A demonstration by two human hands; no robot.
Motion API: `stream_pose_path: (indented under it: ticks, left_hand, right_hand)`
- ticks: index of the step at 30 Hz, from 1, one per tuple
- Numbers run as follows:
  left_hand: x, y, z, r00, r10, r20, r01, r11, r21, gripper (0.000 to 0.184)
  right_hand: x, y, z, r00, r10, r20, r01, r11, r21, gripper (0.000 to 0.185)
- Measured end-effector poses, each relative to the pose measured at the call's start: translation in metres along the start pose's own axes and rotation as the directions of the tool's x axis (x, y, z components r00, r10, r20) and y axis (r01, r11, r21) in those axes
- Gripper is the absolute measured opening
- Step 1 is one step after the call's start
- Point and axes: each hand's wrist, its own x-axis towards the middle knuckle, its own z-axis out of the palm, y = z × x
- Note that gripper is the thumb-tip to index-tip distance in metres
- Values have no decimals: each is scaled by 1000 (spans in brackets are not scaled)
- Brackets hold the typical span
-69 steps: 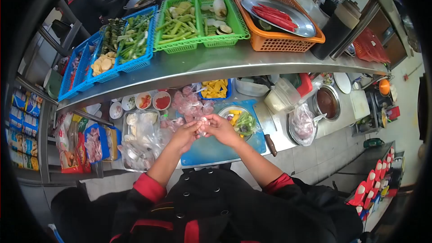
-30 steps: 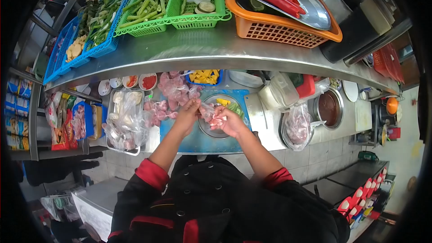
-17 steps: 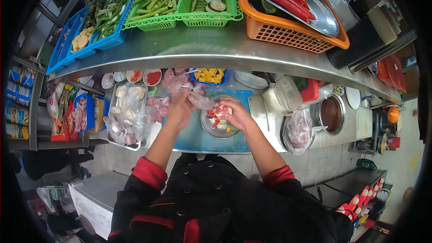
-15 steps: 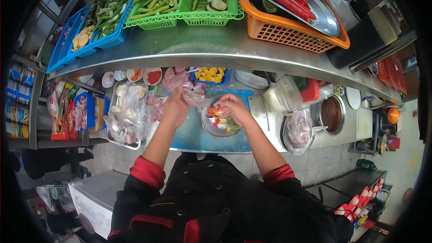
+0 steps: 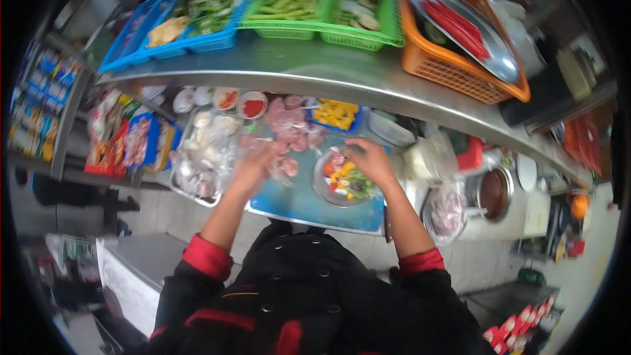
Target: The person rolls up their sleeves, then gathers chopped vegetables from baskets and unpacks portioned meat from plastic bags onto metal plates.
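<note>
My right hand [image 5: 371, 161] is over the back right rim of a round metal bowl [image 5: 358, 201] on a blue cutting board [image 5: 282, 207]; its fingers are apart and nothing shows in them. Pink meat, yellow pieces and green leaves [image 5: 358, 184] lie in the bowl. To the left, my left hand [image 5: 255, 165] is smeared by motion, with a clear plastic bag [image 5: 279, 174] at its fingers. Small bags of pink meat [image 5: 286, 121] lie just behind it.
A metal tray of bagged food [image 5: 204, 151] stands left. Behind are small bowls [image 5: 252, 105] and a blue container of yellow pieces [image 5: 336, 115]. Bagged meat [image 5: 447, 210] and a pot of brown sauce [image 5: 494, 194] stand right. A steel shelf [image 5: 296, 66] with baskets crosses overhead.
The meat has left my right hand and lies in the bowl; that hand has opened. My left hand has moved away from the bowl with the plastic bag. The view has shifted and tilted.
</note>
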Motion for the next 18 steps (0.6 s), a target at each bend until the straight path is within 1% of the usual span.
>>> stream_pose_path:
  ticks: [1, 2, 3, 4, 5, 6, 7, 8, 9, 10, 11, 12, 13, 14, 15, 16, 17, 18]
  left_hand:
    - [-10, -3, -4, 1000, -23, 16, 22, 999, 27, 34]
    - [-18, -5, 10, 999, 9, 43, -10, 1000, 19, 29]
    - [-27, -3, 19, 999, -15, 34, 15, 1000, -4, 24]
    - [-34, 0, 26, 999, -40, 32, 41, 999, -28, 20]
    - [-41, 2, 28, 1000, -18, -6, 18, 999, -35, 20]
    - [-47, 5, 29, 998, -54, 35, 58, 990, -129, 19]
    - [-51, 10, 25, 993, -85, 84, 101, 971, -219, 18]
    - [-54, 15, 17, 996, -69, 57, 80, 971, -225, 18]
    - [-57, 19, 7, 999, -18, 45, 27, 979, -203, 17]
    - [-61, 24, -2, 999, 33, 31, -27, 983, -179, 16]
    - [-63, 25, -13, 998, 57, -14, -58, 987, -149, 17]
    - [-67, 24, -23, 997, 67, -37, -72, 985, -156, 17]
    - [-71, 22, -33, 996, 80, -30, -83, 992, -98, 18]
    - [-76, 26, -41, 996, 93, -20, -93, 995, -37, 20]
    - [-82, 29, -49, 994, 113, -12, -113, 993, 38, 22]
    - [-88, 32, -59, 992, 123, -23, -122, 992, 33, 22]
    - [-92, 36, -69, 994, 109, -30, -108, 994, 30, 23]
    - [-96, 40, -82, 995, 94, -35, -93, 995, 27, 24]
  right_hand:
    - [2, -11, 8, 998, -44, 36, 43, 999, 20, 34]
    - [1, -22, 17, 957, 23, 289, -107, 954, 279, 42]
    - [0, -34, 27, 841, 25, 540, -314, 837, 449, 51]
    - [-2, -49, 40, 823, -15, 568, -295, 843, 449, 51]
    - [-6, -63, 53, 800, -116, 588, -251, 826, 504, 51]
    - [-10, -73, 64, 773, -212, 598, -214, 800, 560, 52]
    - [-13, -77, 76, 754, -238, 612, -205, 800, 564, 52]
    - [-14, -78, 89, 768, -183, 614, -280, 766, 579, 51]
    - [-14, -82, 100, 774, -124, 621, -355, 727, 588, 49]
    - [-14, -85, 109, 755, -147, 639, -350, 733, 583, 49]
    - [-13, -88, 114, 762, -137, 632, -401, 667, 628, 48]
    - [-11, -91, 120, 770, -118, 627, -451, 595, 665, 47]
    - [-9, -94, 126, 804, -92, 588, -440, 574, 691, 44]
    - [-7, -97, 132, 794, -103, 600, -441, 581, 684, 44]
    - [-4, -99, 138, 836, -31, 548, -454, 521, 723, 43]
    - [2, -102, 145, 868, 47, 494, -458, 459, 761, 42]
    - [9, -115, 149, 884, 76, 462, -439, 475, 763, 43]
    - [18, -122, 155, 881, 68, 468, -440, 483, 758, 43]
